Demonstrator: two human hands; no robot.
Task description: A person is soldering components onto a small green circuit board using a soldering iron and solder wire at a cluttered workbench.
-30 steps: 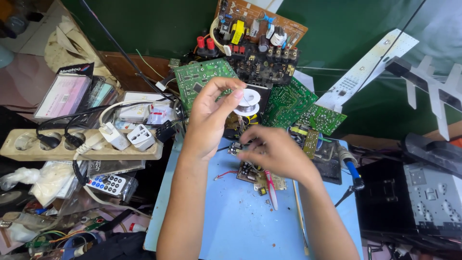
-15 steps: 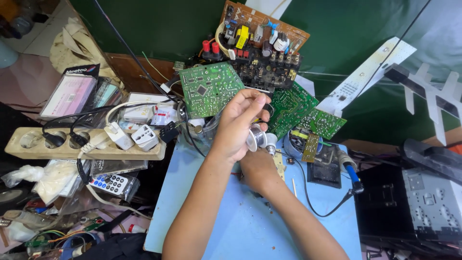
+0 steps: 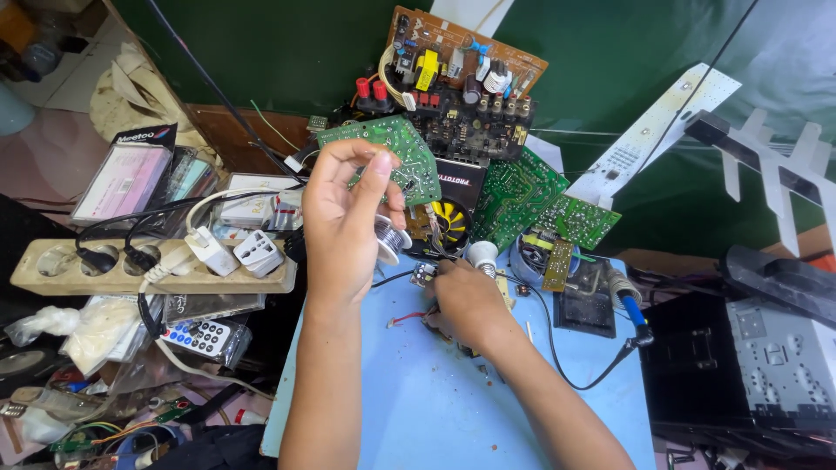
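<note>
My left hand [image 3: 348,218] grips the solder spool [image 3: 389,238], raised at eleven o'clock from my right hand [image 3: 466,300], whose fingers close on the small board [image 3: 424,275] on the bench [image 3: 418,400].

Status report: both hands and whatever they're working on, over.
Left hand raised, gripping solder spool. Right hand down on small circuit board, blue mat. Loose boards crowd behind.

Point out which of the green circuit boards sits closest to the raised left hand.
The green board leaning just behind the left hand, its fingertips overlapping its lower edge. The other two green boards lie further right, beyond the yellow fan.
</note>
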